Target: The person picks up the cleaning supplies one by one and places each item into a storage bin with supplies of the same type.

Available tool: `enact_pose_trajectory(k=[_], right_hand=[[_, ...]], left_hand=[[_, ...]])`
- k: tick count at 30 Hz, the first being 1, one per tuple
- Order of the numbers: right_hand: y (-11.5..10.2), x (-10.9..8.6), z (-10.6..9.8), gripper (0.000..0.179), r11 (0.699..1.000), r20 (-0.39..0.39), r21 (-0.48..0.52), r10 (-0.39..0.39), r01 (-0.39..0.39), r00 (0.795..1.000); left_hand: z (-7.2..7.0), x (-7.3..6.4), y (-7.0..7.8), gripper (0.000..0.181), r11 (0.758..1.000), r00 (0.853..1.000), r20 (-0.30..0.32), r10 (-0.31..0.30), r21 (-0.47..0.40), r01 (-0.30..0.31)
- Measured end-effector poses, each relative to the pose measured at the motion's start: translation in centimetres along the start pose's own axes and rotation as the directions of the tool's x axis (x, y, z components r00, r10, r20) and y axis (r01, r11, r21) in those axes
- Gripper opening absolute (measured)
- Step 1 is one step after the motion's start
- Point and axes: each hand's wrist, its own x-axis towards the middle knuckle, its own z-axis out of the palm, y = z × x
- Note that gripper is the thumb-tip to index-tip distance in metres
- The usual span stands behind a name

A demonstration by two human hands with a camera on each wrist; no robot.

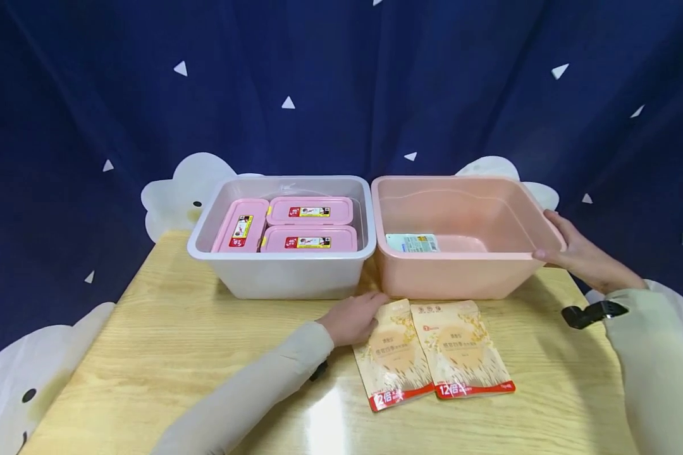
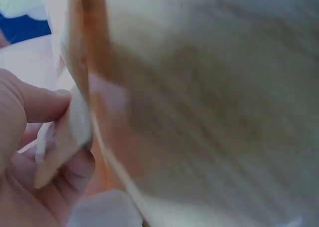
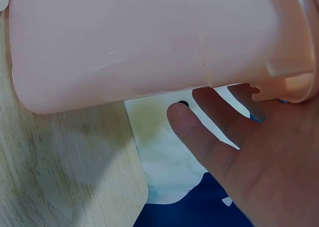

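Pinching left packet (image 1: 398, 357), likely light, floppy, slippery, by left edge, probably surest hold, with fingers of left hand (image 1: 354, 319); spreading those of right hand (image 1: 592, 256) against right bin (image 1: 449, 278).

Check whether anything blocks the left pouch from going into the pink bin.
Only the front wall of the pink bin, just beyond the top edge of the left pouch. The left hand grips the pouch, which would probably need lifting over that wall.

Cartoon-print curtain (image 1: 330, 57) and wooden table (image 1: 148, 354) look homelike.
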Motion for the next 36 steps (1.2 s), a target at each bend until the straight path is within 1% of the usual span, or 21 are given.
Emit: enact_pose_trajectory(k=[2, 4, 6, 8, 9, 12, 14, 16, 17, 19, 21, 23, 25, 27, 28, 30, 31, 32, 34, 35, 36], right_hand=[[-0.1, 0.2, 0.1, 0.099, 1.000, 0.004, -0.006, -0.006, 0.006, 1.000], [0.0, 0.2, 0.1, 0.099, 1.000, 0.008, -0.012, -0.011, 0.011, 1.000], [0.1, 0.2, 0.1, 0.098, 1.000, 0.009, -0.024, -0.009, 0.010, 1.000], [0.3, 0.0, 0.1, 0.098, 0.999, 0.012, -0.032, -0.005, 0.005, 1.000], [0.4, -0.1, 0.1, 0.098, 1.000, 0.012, -0.031, -0.002, 0.003, 1.000], [0.3, 0.1, 0.1, 0.099, 0.999, 0.013, -0.032, -0.001, 0.002, 1.000], [0.2, 0.3, 0.2, 0.099, 0.999, 0.015, -0.031, -0.013, 0.014, 1.000], [0.0, 0.4, 0.2, 0.099, 0.999, 0.016, -0.029, -0.026, 0.027, 1.000], [0.0, 0.4, 0.2, 0.098, 0.999, 0.018, -0.026, -0.030, 0.031, 0.999], [0.0, 0.3, 0.2, 0.098, 0.999, 0.018, -0.029, -0.035, 0.036, 0.999], [0.3, -0.1, 0.1, 0.097, 0.999, 0.024, -0.028, -0.033, 0.034, 0.999], [0.6, -0.3, 0.1, 0.097, 0.999, 0.028, -0.025, -0.030, 0.031, 0.999], [0.9, -0.3, 0.2, 0.097, 0.999, 0.033, -0.024, -0.028, 0.029, 0.999], [1.0, -0.3, 0.3, 0.098, 0.999, 0.031, -0.026, -0.022, 0.023, 0.999], [1.1, -0.2, 0.3, 0.098, 0.999, 0.028, -0.028, -0.021, 0.022, 0.999], [1.2, -0.2, 0.3, 0.098, 0.999, 0.019, -0.034, -0.025, 0.026, 1.000], [1.3, -0.2, 0.3, 0.098, 0.999, 0.014, -0.037, -0.028, 0.028, 1.000], [1.3, -0.2, 0.2, 0.097, 0.999, 0.009, -0.041, -0.030, 0.030, 1.000], [1.3, -0.1, 0.2, 0.096, 0.998, 0.006, -0.038, -0.043, 0.043, 0.999], [1.2, 0.0, 0.2, 0.096, 0.998, 0.007, -0.039, -0.048, 0.048, 0.999], [1.1, 0.1, 0.3, 0.096, 0.998, 0.010, -0.037, -0.053, 0.054, 0.999]], left_hand=[[-0.4, -0.4, -0.3, 0.049, 0.999, 1.000, 0.010, -0.005, -0.041, 0.006], [-0.8, -0.7, -0.6, 0.051, 0.998, 1.000, 0.027, -0.006, -0.061, 0.007], [-1.0, -0.8, -0.8, 0.049, 0.997, 0.999, 0.046, -0.007, -0.074, 0.010], [-1.0, -0.8, -0.8, 0.046, 0.995, 0.997, 0.070, -0.012, -0.095, 0.018], [-0.9, -0.8, -0.8, 0.044, 0.994, 0.997, 0.070, -0.017, -0.106, 0.024], [-1.1, -0.8, -0.6, 0.041, 0.993, 0.999, 0.037, -0.027, -0.114, 0.031], [-1.5, -1.0, -0.3, 0.042, 0.996, 1.000, -0.003, -0.008, -0.091, 0.008], [-2.2, -1.2, 0.1, 0.044, 0.999, 0.999, -0.045, 0.025, -0.046, -0.027], [-2.7, -1.3, 0.4, 0.044, 0.999, 0.998, -0.056, 0.039, -0.032, -0.040], [-3.7, -1.3, 0.9, 0.044, 0.998, 0.996, -0.061, 0.058, -0.007, -0.059], [-4.7, -1.3, 1.5, 0.041, 0.998, 0.997, -0.055, 0.062, -0.002, -0.062], [-5.8, -1.2, 2.1, 0.038, 0.998, 0.999, -0.038, 0.036, -0.058, -0.038], [-6.6, -1.1, 2.6, 0.036, 0.990, 1.000, -0.014, -0.010, -0.144, 0.008], [-7.2, -1.1, 3.1, 0.036, 0.967, 0.998, 0.012, -0.067, -0.245, 0.068], [-7.5, -1.1, 3.3, 0.036, 0.951, 0.995, 0.037, -0.094, -0.292, 0.101], [-7.9, -1.1, 3.6, 0.037, 0.928, 0.989, 0.087, -0.123, -0.343, 0.146], [-8.1, -1.1, 3.8, 0.037, 0.919, 0.986, 0.110, -0.127, -0.362, 0.159], [-8.2, -1.1, 3.9, 0.038, 0.914, 0.985, 0.126, -0.119, -0.372, 0.159], [-8.5, -1.3, 4.2, 0.039, 0.915, 0.984, 0.161, -0.079, -0.380, 0.136], [-8.7, -1.5, 4.3, 0.040, 0.912, 0.983, 0.173, -0.055, -0.393, 0.120], [-8.9, -1.7, 4.4, 0.041, 0.915, 0.984, 0.175, -0.029, -0.393, 0.097]])
